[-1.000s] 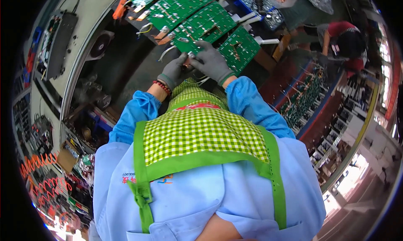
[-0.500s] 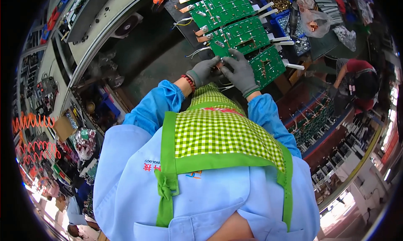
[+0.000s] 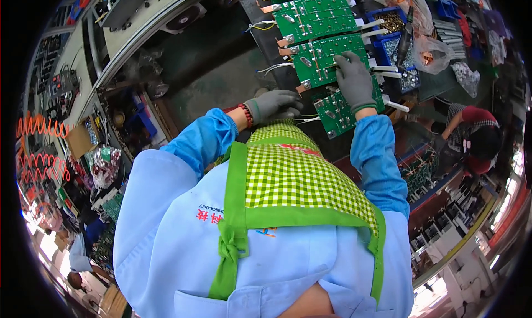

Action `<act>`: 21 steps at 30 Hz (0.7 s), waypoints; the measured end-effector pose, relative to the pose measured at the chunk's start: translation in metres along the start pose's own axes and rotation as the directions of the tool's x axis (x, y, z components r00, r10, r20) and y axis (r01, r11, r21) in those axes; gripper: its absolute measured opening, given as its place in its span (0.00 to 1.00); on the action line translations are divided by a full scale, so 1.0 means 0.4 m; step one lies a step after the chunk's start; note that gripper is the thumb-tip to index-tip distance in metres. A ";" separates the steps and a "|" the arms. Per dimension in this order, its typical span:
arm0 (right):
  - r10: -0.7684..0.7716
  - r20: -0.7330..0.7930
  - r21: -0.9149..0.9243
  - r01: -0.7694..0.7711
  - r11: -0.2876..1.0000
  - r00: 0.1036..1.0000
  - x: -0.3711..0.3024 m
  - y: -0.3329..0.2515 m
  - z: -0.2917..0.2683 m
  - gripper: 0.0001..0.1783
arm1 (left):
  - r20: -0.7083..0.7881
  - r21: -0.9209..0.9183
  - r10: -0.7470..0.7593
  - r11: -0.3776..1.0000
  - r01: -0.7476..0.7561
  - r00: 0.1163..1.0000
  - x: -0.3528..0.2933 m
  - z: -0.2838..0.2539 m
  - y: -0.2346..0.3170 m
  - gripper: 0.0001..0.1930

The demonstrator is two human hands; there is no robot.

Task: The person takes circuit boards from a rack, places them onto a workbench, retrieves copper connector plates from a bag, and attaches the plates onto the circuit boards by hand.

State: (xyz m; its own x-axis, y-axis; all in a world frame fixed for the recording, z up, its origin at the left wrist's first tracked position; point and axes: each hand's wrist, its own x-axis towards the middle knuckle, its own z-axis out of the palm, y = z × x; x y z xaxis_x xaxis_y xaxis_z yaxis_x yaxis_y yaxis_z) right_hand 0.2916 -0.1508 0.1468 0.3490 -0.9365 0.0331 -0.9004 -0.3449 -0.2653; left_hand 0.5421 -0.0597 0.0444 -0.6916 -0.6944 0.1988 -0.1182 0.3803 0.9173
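The green printed circuit board with metal tabs and white end connectors (image 3: 327,60) that you are working on lies at about one o'clock in your view, third in a row of like boards running up the dark bench (image 3: 221,74) toward twelve. Your grey-gloved right hand (image 3: 354,82) now rests flat across its lower edge, fingers spread and pressing down; half a second ago it sat lower, on the nearer small green board (image 3: 341,110), so you appear to have moved up one board in the row. Your grey-gloved left hand (image 3: 274,104) has drawn apart from the right toward eleven o'clock of your green checked apron (image 3: 299,174), fingers curled loosely by thin white wires (image 3: 271,68); whether it grips anything I cannot tell. At two o'clock stand blue bins of small parts (image 3: 396,32).
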 end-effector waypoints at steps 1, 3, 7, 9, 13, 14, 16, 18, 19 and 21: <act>0.010 0.084 -0.055 -0.006 0.998 0.996 0.015 0.003 0.015 0.10 | 0.104 -0.544 -0.356 0.761 0.353 0.929 0.023 0.006 0.027 0.18; 0.046 0.145 -0.134 -0.026 0.991 0.988 0.032 0.008 0.021 0.08 | 0.370 -0.834 -0.548 0.158 0.528 0.750 0.058 -0.008 0.068 0.15; 0.024 -0.012 0.077 -0.023 0.997 1.000 0.007 0.009 -0.054 0.07 | 0.332 -0.832 -0.479 0.258 0.491 0.813 0.014 0.025 0.020 0.20; 0.155 -0.080 0.230 -0.133 0.964 0.985 -0.022 0.043 -0.079 0.08 | 0.244 -0.799 -0.446 0.411 0.440 0.861 0.005 0.025 0.011 0.20; 0.245 -0.047 0.071 -0.241 0.968 0.968 -0.038 0.098 -0.106 0.08 | 0.410 -0.891 -0.603 -0.106 0.441 0.684 0.029 0.034 0.032 0.19; 0.162 -0.098 0.083 -0.154 0.985 0.982 -0.034 0.096 -0.108 0.06 | 0.423 -0.886 -0.606 -0.122 0.447 0.674 0.033 0.036 0.032 0.19; 0.028 -0.138 -0.005 -0.029 1.000 0.990 -0.014 0.082 -0.092 0.07 | 0.454 -0.872 -0.606 -0.153 0.464 0.653 0.045 0.037 0.035 0.18; -0.184 -0.133 -0.164 0.161 0.973 0.974 0.012 0.068 -0.053 0.10 | 0.378 -0.845 -0.594 0.092 0.527 0.710 0.059 0.020 0.049 0.15; -0.174 -0.137 -0.165 0.151 0.975 0.975 0.017 0.057 -0.028 0.10 | 0.309 -0.770 -0.555 0.330 0.545 0.773 0.065 0.014 0.056 0.14; -0.151 0.125 -0.215 0.175 0.961 0.981 0.021 0.034 0.012 0.14 | 0.345 -0.789 -0.612 0.221 0.573 0.712 0.078 0.024 0.060 0.13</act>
State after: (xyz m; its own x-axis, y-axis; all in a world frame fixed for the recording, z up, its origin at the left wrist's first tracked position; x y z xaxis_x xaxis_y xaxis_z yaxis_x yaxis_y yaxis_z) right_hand 0.2835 -0.1630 0.1389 0.5105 -0.8586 -0.0476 -0.8598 -0.5089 -0.0420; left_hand 0.5109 -0.0664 0.0691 -0.6653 -0.5165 -0.5391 0.1404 -0.7958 0.5891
